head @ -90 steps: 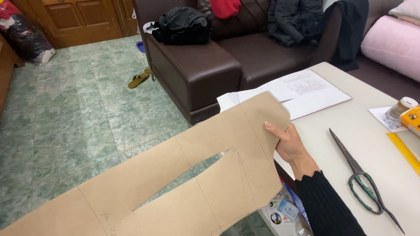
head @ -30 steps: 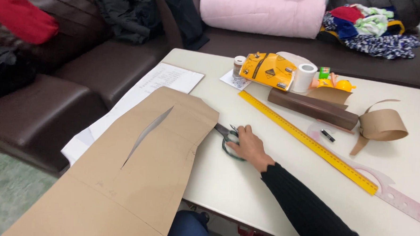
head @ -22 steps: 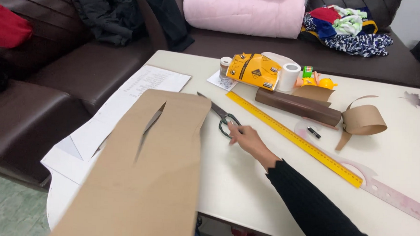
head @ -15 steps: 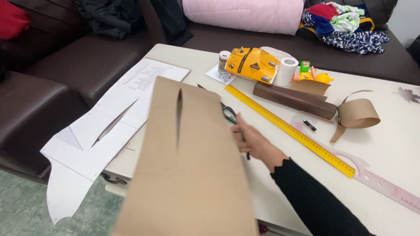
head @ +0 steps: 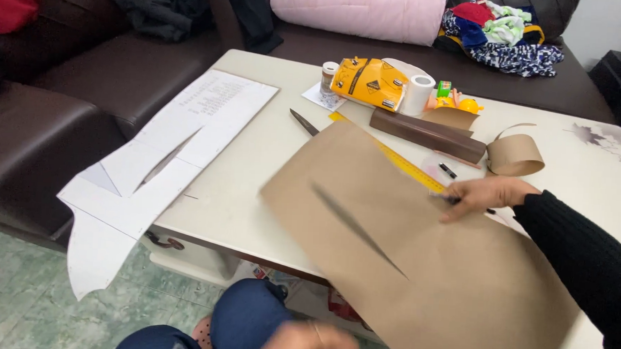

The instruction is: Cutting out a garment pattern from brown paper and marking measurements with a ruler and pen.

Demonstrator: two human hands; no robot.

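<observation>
A large brown paper pattern [head: 418, 263] with a long slit lies flat across the white table [head: 255, 172], its near end hanging over the front edge. My right hand [head: 484, 195], in a black sleeve, grips the pattern's far right edge, with a dark pen [head: 453, 199] under the fingertips. My left hand [head: 317, 344] is a blur low in the view beside my blue-trousered knee [head: 245, 315], and its fingers cannot be made out. The scissors' tip [head: 303, 122] and a stretch of yellow ruler [head: 412, 170] stick out from under the brown paper.
A white paper pattern [head: 164, 168] drapes over the table's left edge. At the back stand a yellow packet [head: 367, 83], a white tape roll [head: 419, 94], a dark brown bar [head: 427, 134] and a curl of brown paper [head: 515, 154]. A dark sofa [head: 63, 94] wraps around the left and back.
The brown pattern has swung from hanging off the left side to lying flat across the table's middle, covering most of the scissors and ruler. My right hand moved right with its edge.
</observation>
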